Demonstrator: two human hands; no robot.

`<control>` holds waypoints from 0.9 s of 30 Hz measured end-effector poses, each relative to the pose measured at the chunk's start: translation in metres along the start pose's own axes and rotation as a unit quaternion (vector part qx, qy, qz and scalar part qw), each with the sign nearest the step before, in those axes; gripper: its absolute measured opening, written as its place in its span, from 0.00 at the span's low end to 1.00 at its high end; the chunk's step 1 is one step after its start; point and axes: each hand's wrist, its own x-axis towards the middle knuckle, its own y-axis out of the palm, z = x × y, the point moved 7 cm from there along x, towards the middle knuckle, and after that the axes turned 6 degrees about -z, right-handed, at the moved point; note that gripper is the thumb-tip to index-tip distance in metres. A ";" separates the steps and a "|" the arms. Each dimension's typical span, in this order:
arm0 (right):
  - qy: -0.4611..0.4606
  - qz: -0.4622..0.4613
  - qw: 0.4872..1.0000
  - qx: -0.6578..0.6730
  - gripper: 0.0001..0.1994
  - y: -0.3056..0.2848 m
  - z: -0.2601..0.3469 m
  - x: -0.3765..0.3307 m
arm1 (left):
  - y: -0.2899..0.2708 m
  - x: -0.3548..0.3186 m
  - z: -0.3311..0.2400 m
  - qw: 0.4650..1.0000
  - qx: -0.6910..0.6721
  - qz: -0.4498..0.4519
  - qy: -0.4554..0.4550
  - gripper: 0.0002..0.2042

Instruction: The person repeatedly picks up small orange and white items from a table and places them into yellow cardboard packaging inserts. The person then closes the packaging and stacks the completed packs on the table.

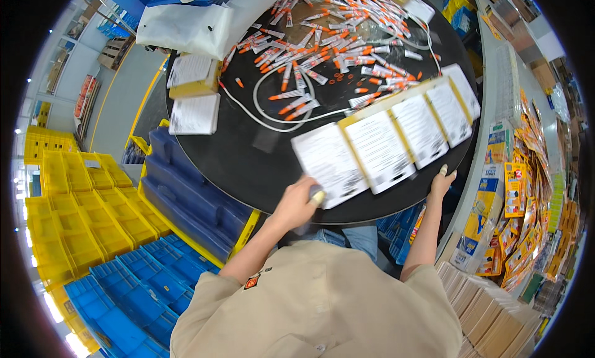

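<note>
My left hand (296, 204) is at the near left corner of a white printed card (328, 166), its fingers curled and blurred by motion. Something greyish shows between its thumb and fingers, too smeared to make out. A pale yellowish cover sits on the thumb tip. My right hand (442, 182) rests at the near right rim of the round black table (248, 166), thumb and forefinger apart, also with covered tips. Between the hands and a tube heap, several white printed cards lie side by side over yellow strips (403, 138). The heap holds small white tubes with orange caps (334, 48).
A white cable (257, 107) loops across the tabletop. Card stacks (194, 114) stand at the table's left edge, near a white bag (186, 30). Yellow crates (87, 215) and blue crates (136, 283) fill the left. Packaged goods (520, 197) line a bench at right, above stacked cardboard (489, 308).
</note>
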 end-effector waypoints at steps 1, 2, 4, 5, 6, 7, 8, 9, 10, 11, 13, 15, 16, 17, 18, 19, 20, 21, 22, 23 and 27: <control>0.034 0.011 0.999 0.006 0.27 0.005 -0.011 -0.002 | -0.016 -0.002 0.002 0.994 0.081 -0.076 0.019 0.11; 0.080 0.020 0.996 0.015 0.28 0.004 -0.023 -0.011 | -0.035 -0.003 0.013 0.987 0.119 -0.109 -0.007 0.10; 0.216 0.042 0.962 0.162 0.31 0.007 -0.045 -0.053 | -0.077 -0.001 0.034 0.979 0.107 -0.173 -0.034 0.10; 0.219 0.053 0.956 0.186 0.31 0.005 -0.047 -0.079 | -0.097 0.002 0.041 0.973 0.117 -0.199 -0.016 0.11; 0.141 0.028 0.980 0.141 0.30 -0.005 -0.041 -0.105 | -0.116 0.007 0.060 0.968 0.105 -0.216 -0.074 0.11; 0.130 0.015 0.988 0.086 0.29 -0.011 -0.042 -0.133 | -0.132 0.013 0.068 0.966 0.129 -0.215 -0.063 0.11; 0.104 -0.007 0.993 0.049 0.28 -0.015 -0.040 -0.159 | -0.149 0.020 0.076 0.957 0.169 -0.230 -0.054 0.11; 0.089 -0.023 0.996 0.019 0.29 -0.016 -0.037 -0.184 | -0.164 0.024 0.092 0.952 0.156 -0.238 -0.110 0.12; 0.112 0.017 0.989 0.096 0.29 -0.015 -0.038 -0.200 | -0.177 0.028 0.098 0.952 0.156 -0.245 -0.099 0.12; 0.108 0.061 0.974 0.191 0.29 -0.013 -0.033 -0.213 | -0.188 0.031 0.106 0.951 0.146 -0.246 -0.118 0.12; 0.029 0.091 0.988 0.126 0.30 -0.023 -0.011 -0.212 | -0.204 0.036 0.110 0.952 0.187 -0.223 -0.092 0.13; -0.132 0.112 0.982 -0.068 0.36 -0.037 0.026 -0.196 | -0.214 0.038 0.119 0.967 0.101 -0.200 -0.123 0.13; -0.239 0.107 0.958 -0.114 0.41 -0.043 0.054 -0.185 | -0.219 0.039 0.121 0.970 0.029 -0.202 -0.131 0.13; -0.388 0.088 0.912 -0.103 0.42 -0.047 0.089 -0.182 | -0.223 0.039 0.125 0.963 -0.048 -0.211 -0.159 0.13; -0.454 0.145 0.863 -0.169 0.35 -0.041 0.108 -0.177 | -0.234 0.039 0.118 0.955 -0.047 -0.270 -0.114 0.13; -0.505 0.195 0.822 -0.178 0.28 -0.036 0.127 -0.175 | -0.243 0.036 0.116 0.933 -0.084 -0.336 -0.098 0.14; -0.478 0.235 0.830 -0.165 0.26 -0.036 0.139 -0.175 | -0.247 0.034 0.110 0.921 -0.115 -0.367 -0.064 0.13; -0.445 0.265 0.846 -0.126 0.24 -0.035 0.150 -0.177 | -0.249 0.030 0.106 0.902 -0.160 -0.397 -0.045 0.13; -0.470 0.304 0.827 -0.047 0.23 -0.034 0.165 -0.195 | -0.247 0.029 0.096 0.914 -0.140 -0.379 -0.024 0.12; -0.488 0.325 0.807 0.070 0.22 -0.037 0.178 -0.215 | -0.244 0.027 0.085 0.925 -0.119 -0.360 -0.006 0.12; -0.551 0.301 0.779 0.008 0.26 -0.006 0.187 -0.272 | -0.233 0.006 0.036 0.943 -0.081 -0.324 0.003 0.11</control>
